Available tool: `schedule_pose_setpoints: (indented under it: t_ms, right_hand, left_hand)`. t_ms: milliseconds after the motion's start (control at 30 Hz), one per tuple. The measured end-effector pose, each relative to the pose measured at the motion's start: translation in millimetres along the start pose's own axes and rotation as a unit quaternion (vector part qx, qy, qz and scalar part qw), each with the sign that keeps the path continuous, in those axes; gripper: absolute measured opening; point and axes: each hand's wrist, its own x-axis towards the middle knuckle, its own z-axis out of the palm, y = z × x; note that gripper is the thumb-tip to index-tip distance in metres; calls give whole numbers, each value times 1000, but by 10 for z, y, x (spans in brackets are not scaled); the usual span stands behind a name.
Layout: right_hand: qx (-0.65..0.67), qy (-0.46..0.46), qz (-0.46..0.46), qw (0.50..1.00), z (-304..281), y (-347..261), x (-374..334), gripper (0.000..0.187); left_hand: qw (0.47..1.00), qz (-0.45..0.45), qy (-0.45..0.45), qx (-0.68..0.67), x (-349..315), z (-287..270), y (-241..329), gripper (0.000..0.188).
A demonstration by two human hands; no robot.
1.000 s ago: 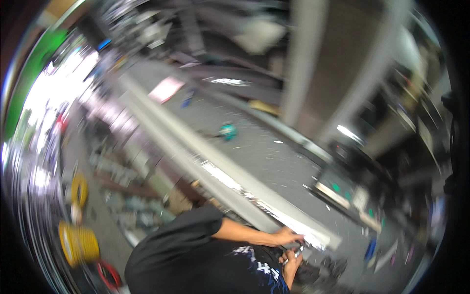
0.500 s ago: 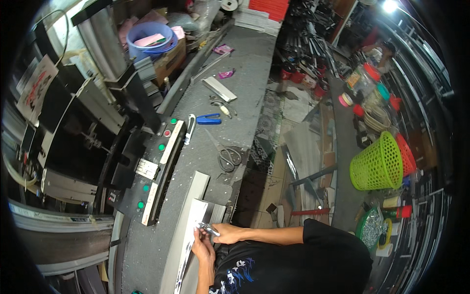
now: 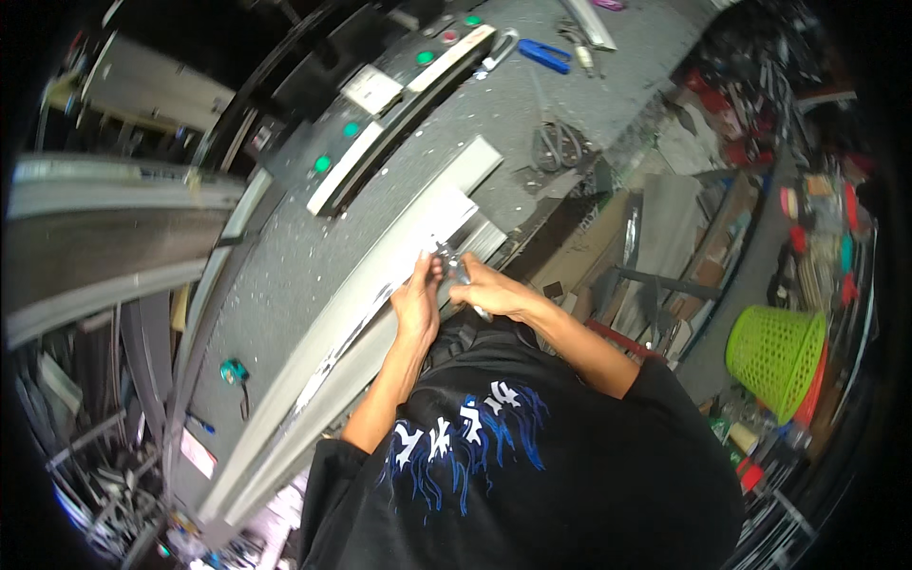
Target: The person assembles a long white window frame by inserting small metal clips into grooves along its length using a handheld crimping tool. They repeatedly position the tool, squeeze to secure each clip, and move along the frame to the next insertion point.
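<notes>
Several long pale profiles (image 3: 366,261) lie side by side on the grey bench, running diagonally in front of me. On top is a piece with a bright white face (image 3: 446,211), and a shiny strip (image 3: 328,361) runs along it toward the near end. My right hand (image 3: 492,288) is closed around a shiny metal hand tool that looks like pliers (image 3: 454,266); its jaws are at the white-faced piece. My left hand (image 3: 415,302) is beside the tool's head, fingers bent at the edge of that piece; blur hides exactly what they pinch.
Farther along the bench lie scissors (image 3: 556,142), a blue stapler-like tool (image 3: 544,56) and a white-handled cutter (image 3: 502,52). A button panel (image 3: 404,116) borders the bench on the left. A teal tape measure (image 3: 233,371) sits nearer. A green basket (image 3: 777,356) stands at right.
My view has swung toward the near end of the bench, bringing the tape measure and my shirt front into sight. Both hands remain together at the white-faced piece, the tool still in my right hand.
</notes>
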Motion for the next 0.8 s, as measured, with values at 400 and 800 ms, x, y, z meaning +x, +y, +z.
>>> schedule_pose_setpoints:
  t_ms: [400,800]
  right_hand:
    - [-18,-19,28,999,-102,-43,-214,49]
    - [-248,-131,60,958,-675,-186,-15,62]
  left_hand:
    - [999,-42,4,27,-37,16,-57,24]
    - [935,273,-60,219,111,232,-11,27]
